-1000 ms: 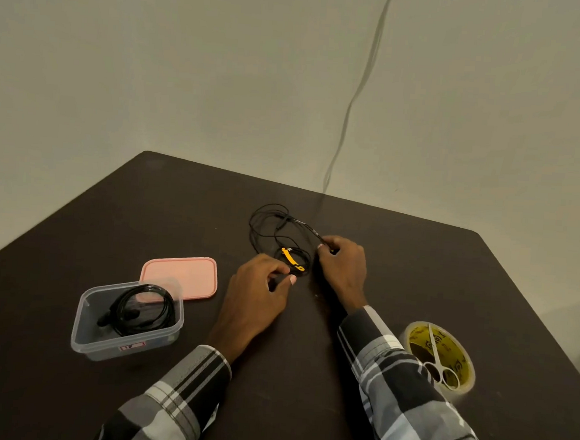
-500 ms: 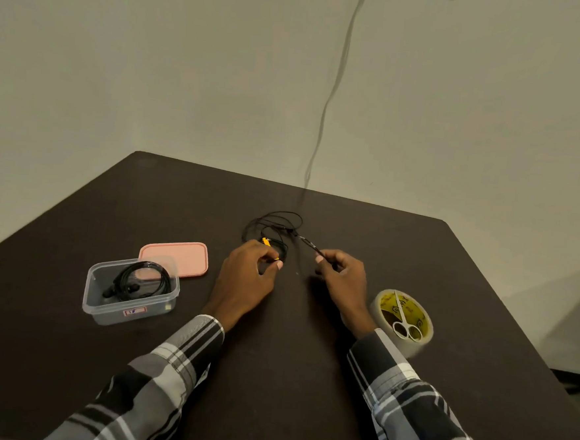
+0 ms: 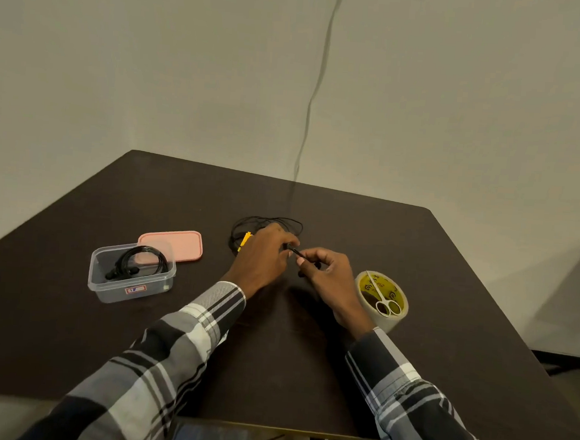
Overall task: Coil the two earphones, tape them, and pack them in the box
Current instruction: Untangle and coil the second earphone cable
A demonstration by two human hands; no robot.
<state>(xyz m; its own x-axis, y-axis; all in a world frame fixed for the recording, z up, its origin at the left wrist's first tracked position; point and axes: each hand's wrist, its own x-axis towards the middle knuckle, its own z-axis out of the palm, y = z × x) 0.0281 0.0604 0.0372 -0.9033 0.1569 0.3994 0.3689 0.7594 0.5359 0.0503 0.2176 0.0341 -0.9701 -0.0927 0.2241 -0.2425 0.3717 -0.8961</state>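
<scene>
Both hands closed together since before: left hand [image 3: 262, 255] grips loose black earphone cable [image 3: 268, 222], right hand [image 3: 326, 270] pinches its plug end, so second coil just starting.

Dark table [image 3: 447, 299], wall cable [image 3: 321, 67]

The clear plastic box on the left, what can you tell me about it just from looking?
The box is a small rectangular tub of see-through plastic with rounded corners and a red and white label on its near wall. It stands upright and open on the dark table, left of both hands, neither of which touches it. Inside lies a coiled black earphone. Its pink lid lies flat just behind it; whether the two touch cannot be told.
</scene>
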